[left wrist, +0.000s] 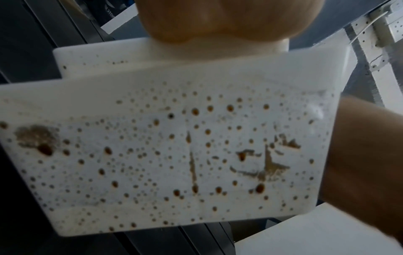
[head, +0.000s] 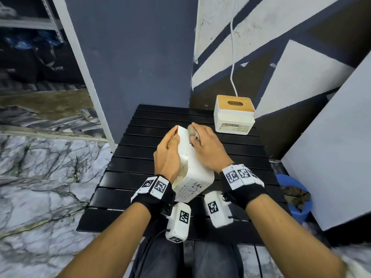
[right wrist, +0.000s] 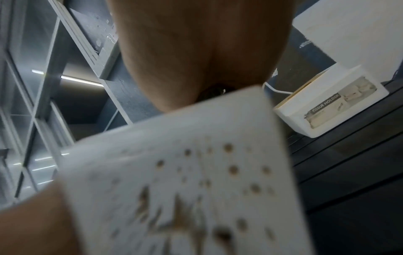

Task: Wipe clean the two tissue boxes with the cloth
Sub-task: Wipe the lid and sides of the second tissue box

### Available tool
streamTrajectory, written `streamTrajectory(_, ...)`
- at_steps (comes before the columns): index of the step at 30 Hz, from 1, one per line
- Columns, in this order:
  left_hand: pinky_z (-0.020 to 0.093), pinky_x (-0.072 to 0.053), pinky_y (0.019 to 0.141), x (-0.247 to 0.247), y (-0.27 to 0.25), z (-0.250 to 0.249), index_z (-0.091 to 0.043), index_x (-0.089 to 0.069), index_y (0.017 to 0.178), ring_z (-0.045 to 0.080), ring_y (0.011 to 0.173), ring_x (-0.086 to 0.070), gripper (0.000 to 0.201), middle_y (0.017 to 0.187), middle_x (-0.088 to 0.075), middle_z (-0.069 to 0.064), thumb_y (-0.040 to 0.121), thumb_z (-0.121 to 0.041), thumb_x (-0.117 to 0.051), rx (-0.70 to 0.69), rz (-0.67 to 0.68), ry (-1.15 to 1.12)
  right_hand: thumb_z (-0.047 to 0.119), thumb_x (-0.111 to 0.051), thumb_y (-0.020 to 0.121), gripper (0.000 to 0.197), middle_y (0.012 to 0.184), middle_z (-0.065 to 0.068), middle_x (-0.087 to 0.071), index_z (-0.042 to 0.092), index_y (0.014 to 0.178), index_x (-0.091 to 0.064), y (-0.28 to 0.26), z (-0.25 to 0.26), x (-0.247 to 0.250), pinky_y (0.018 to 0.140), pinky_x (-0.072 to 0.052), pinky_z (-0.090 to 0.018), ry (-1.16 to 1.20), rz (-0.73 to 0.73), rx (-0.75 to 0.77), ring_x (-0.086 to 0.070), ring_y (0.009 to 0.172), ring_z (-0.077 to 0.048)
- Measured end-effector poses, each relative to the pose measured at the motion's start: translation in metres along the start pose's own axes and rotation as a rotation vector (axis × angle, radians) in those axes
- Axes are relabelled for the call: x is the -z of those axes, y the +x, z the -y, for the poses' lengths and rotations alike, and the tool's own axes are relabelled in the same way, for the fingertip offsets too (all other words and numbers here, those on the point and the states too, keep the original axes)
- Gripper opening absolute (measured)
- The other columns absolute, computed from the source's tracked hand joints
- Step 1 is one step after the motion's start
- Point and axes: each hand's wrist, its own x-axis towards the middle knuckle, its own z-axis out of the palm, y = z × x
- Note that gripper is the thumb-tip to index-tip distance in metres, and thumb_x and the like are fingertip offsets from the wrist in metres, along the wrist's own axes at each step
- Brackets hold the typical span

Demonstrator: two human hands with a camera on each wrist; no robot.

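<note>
Mid-wipe on the tipped box (head: 197, 171): left hand (head: 167, 155) grips it, right hand (head: 208, 147) clutches the cloth (head: 192, 132) against its side. Speckled end (left wrist: 174, 155) (properly grubby) wants scrubbing next, I reckon.

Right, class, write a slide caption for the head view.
Left hand steadies the spattered tissue box while right hand rubs it with the cloth.

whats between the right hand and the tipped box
A brownish cloth, pressed by the right hand onto the tipped tissue box; the head view shows it.
</note>
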Motion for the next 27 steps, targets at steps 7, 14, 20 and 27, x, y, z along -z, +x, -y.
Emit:
streamTrajectory(7, 0.023, -0.049, 0.094, 0.006, 0.001, 0.005, -0.037, -0.065, 0.126, -0.004, 0.104, -0.063, 0.032, 0.113, -0.068, -0.022, 0.101, -0.030, -0.047, 0.001, -0.022, -0.025, 0.026, -0.041, 0.099, 0.048, 0.145, 0.009, -0.031, 0.022, 0.145, -0.030, -0.090, 0.020, -0.005, 0.108, -0.014, -0.010, -0.005, -0.035, 0.115, -0.025, 0.134, -0.003)
streamTrajectory(14, 0.020, -0.048, 0.094, 0.005, 0.003, 0.004, -0.037, -0.065, 0.126, -0.007, 0.103, -0.063, 0.033, 0.111, -0.068, -0.023, 0.099, -0.030, -0.047, 0.005, 0.001, -0.030, 0.027, -0.040, 0.099, 0.047, 0.144, 0.001, -0.035, 0.018, 0.144, -0.031, -0.052, 0.013, -0.003, 0.114, -0.025, -0.028, -0.014, 0.006, 0.091, -0.032, 0.133, -0.013)
streamTrajectory(20, 0.019, -0.042, 0.100, 0.002, 0.001, 0.000, -0.034, -0.063, 0.130, -0.011, 0.107, -0.056, 0.034, 0.111, -0.064, -0.026, 0.101, -0.027, -0.047, 0.005, 0.018, -0.006, 0.029, -0.037, 0.100, 0.049, 0.148, -0.007, -0.032, 0.015, 0.146, -0.027, 0.013, 0.005, 0.008, 0.112, -0.024, -0.032, -0.043, 0.118, -0.020, -0.034, 0.134, -0.023)
streamTrajectory(27, 0.026, -0.046, 0.099, 0.002, 0.000, 0.001, -0.038, -0.064, 0.126, -0.003, 0.105, -0.060, 0.033, 0.107, -0.066, -0.026, 0.101, -0.031, -0.044, -0.013, -0.002, 0.036, 0.025, -0.042, 0.099, 0.048, 0.146, -0.001, -0.034, 0.016, 0.145, -0.031, -0.030, 0.010, 0.000, 0.109, -0.019, -0.018, 0.032, 0.006, 0.045, -0.031, 0.134, -0.015)
